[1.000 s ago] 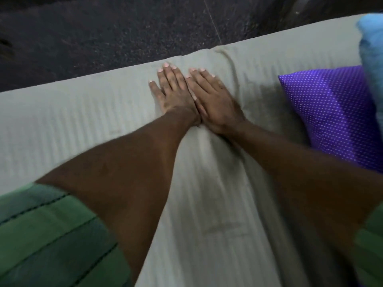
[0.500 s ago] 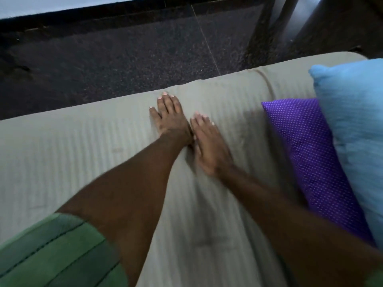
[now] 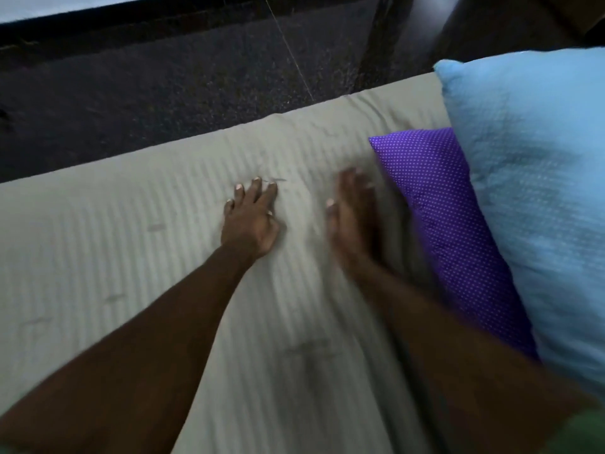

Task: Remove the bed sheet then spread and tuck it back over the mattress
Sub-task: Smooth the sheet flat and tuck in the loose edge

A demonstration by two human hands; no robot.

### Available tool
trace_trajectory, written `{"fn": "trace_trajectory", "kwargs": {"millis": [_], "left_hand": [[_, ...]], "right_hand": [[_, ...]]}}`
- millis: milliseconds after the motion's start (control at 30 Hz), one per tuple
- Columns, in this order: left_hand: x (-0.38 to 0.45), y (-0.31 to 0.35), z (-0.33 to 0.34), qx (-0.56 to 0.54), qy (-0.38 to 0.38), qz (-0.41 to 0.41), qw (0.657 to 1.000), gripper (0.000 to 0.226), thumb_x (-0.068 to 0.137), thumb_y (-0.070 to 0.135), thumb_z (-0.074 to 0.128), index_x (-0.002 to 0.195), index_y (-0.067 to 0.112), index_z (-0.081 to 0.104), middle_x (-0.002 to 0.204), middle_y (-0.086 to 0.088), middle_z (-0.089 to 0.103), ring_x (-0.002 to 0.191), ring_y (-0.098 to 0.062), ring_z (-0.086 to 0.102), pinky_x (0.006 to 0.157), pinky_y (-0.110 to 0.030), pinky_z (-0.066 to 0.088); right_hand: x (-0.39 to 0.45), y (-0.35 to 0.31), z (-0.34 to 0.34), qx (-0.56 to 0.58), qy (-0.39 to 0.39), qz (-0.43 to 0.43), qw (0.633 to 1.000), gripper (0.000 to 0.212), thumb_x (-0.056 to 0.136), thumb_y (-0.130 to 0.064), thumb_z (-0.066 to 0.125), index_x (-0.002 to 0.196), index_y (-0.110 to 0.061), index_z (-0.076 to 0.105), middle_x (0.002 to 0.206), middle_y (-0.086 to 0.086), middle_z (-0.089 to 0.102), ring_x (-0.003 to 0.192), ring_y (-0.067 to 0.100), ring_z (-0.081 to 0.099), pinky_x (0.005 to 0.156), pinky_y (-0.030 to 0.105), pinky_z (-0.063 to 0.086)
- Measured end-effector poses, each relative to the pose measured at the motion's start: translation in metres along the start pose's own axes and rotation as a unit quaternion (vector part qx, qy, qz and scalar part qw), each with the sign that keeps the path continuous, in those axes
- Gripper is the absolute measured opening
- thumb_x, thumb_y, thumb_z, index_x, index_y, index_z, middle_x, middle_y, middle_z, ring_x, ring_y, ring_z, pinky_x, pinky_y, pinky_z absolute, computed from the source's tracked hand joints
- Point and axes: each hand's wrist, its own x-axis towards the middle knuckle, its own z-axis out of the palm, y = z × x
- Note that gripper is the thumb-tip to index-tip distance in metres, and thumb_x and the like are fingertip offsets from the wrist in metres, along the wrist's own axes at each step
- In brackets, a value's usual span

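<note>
A pale grey-green striped bed sheet [image 3: 114, 257] lies spread over the mattress and runs to its far edge. My left hand [image 3: 250, 221] rests flat on the sheet with fingers straight and slightly spread, a little short of that edge. My right hand [image 3: 353, 221] lies palm down on the sheet a hand's width to the right, blurred by motion, its fingers straight and close to the purple pillow. Small creases show in the sheet beyond both hands.
A purple dotted pillow [image 3: 448, 217] lies on the sheet at the right, with a larger light blue pillow [image 3: 537, 191] against it. Dark speckled floor [image 3: 163, 93] lies beyond the mattress edge. A dark furniture leg [image 3: 376, 37] stands at the back.
My hands, side by side and touching near the far edge before, have drawn apart. The right one slid right toward the purple pillow. The view has lifted and more of the blue pillow shows.
</note>
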Motion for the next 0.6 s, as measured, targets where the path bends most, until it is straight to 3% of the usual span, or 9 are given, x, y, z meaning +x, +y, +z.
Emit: {"fn": "trace_trajectory", "kwargs": {"millis": [100,167,233,300,333,433,467,533,600], "left_hand": [[-0.015,0.025,0.001,-0.008,0.025,-0.037,0.999,0.066,0.101,0.028,0.044,0.163,0.024,0.021,0.172,-0.006,0.009,0.157,-0.032,0.007,0.127,-0.045,0.012],[-0.038,0.042,0.010,-0.035,0.063,-0.010,0.997,0.063,0.094,0.027,0.044,0.157,0.021,0.038,0.167,-0.009,0.026,0.153,-0.030,0.025,0.124,-0.043,0.023],[-0.063,0.055,0.026,-0.059,0.078,0.026,0.995,0.062,0.089,0.027,0.040,0.149,0.022,0.050,0.163,-0.007,0.037,0.147,-0.028,0.035,0.120,-0.043,0.030],[-0.082,0.064,0.040,-0.061,0.071,0.041,0.995,0.056,0.095,0.024,0.042,0.151,0.021,0.047,0.164,-0.004,0.035,0.148,-0.025,0.033,0.119,-0.041,0.029],[-0.090,0.067,0.044,-0.057,0.065,0.041,0.995,0.054,0.098,0.021,0.044,0.152,0.020,0.045,0.165,-0.004,0.033,0.149,-0.024,0.031,0.119,-0.041,0.027],[-0.112,0.069,0.052,-0.052,0.066,0.029,0.996,0.054,0.102,0.021,0.044,0.156,0.019,0.039,0.167,-0.004,0.028,0.152,-0.023,0.026,0.121,-0.040,0.024],[-0.120,0.069,0.054,-0.053,0.066,0.021,0.996,0.054,0.103,0.022,0.043,0.156,0.019,0.039,0.167,-0.003,0.027,0.152,-0.022,0.026,0.121,-0.040,0.023],[-0.132,0.074,0.059,-0.071,0.071,0.011,0.995,0.050,0.105,0.024,0.040,0.155,0.019,0.041,0.166,-0.003,0.029,0.152,-0.022,0.027,0.121,-0.041,0.024],[-0.144,0.081,0.063,-0.114,0.083,-0.001,0.990,0.049,0.103,0.023,0.038,0.151,0.019,0.047,0.164,-0.002,0.034,0.150,-0.022,0.031,0.122,-0.041,0.026]], "right_hand": [[-0.076,-0.047,0.001,0.028,-0.155,-0.156,0.975,0.057,0.104,-0.028,0.040,0.156,-0.005,0.039,0.165,0.014,0.033,0.156,0.028,0.023,0.127,0.047,0.019],[-0.089,-0.038,0.001,0.013,-0.187,-0.193,0.963,0.060,0.102,-0.032,0.037,0.158,-0.008,0.037,0.166,0.011,0.031,0.157,0.025,0.018,0.128,0.046,0.016],[-0.080,-0.001,-0.004,-0.012,-0.157,-0.146,0.977,0.062,0.102,-0.035,0.028,0.156,-0.007,0.041,0.163,0.012,0.037,0.153,0.027,0.030,0.127,0.045,0.021],[-0.057,0.044,-0.013,-0.066,-0.047,-0.061,0.995,0.055,0.105,-0.029,0.034,0.152,-0.005,0.046,0.156,0.016,0.047,0.145,0.031,0.044,0.120,0.046,0.034],[-0.045,0.063,-0.022,-0.058,-0.020,0.009,0.998,0.052,0.106,-0.025,0.040,0.152,-0.002,0.044,0.155,0.020,0.047,0.144,0.034,0.044,0.121,0.044,0.032],[-0.021,0.074,-0.039,0.009,-0.046,0.176,0.983,0.054,0.109,-0.020,0.043,0.156,0.003,0.031,0.165,0.022,0.028,0.154,0.034,0.024,0.126,0.033,0.010],[-0.027,0.065,-0.040,0.004,-0.023,0.187,0.982,0.055,0.108,-0.021,0.043,0.156,0.002,0.033,0.164,0.022,0.029,0.154,0.035,0.026,0.127,0.036,0.012],[-0.059,0.037,-0.047,-0.018,0.009,0.121,0.992,0.057,0.104,-0.026,0.039,0.155,0.001,0.039,0.161,0.022,0.036,0.150,0.036,0.035,0.125,0.046,0.023],[-0.115,0.007,-0.046,0.031,-0.113,0.009,0.993,0.062,0.104,-0.033,0.029,0.160,-0.005,0.030,0.166,0.016,0.029,0.154,0.030,0.028,0.125,0.048,0.022]]}}
